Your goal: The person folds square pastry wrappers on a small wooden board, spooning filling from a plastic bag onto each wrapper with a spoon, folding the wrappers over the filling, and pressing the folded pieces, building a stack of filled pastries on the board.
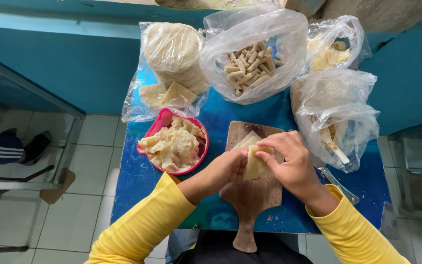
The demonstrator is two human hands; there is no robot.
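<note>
Blue table point(137, 181) beside teal wall point(74, 63), over white tiled floor point(74, 220).

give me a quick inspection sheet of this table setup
surface: small blue table, crowded
job's things: pale dough wrapper over wooden board; pink bowl of mashed filling
clutter: bag of round wrappers; bag of rolled pieces; two more plastic bags at right; metal utensil
grippers: left hand and right hand, fingers folding the wrapper
cables: nothing seen
surroundings: teal wall, tiled floor, metal frame at left
</note>
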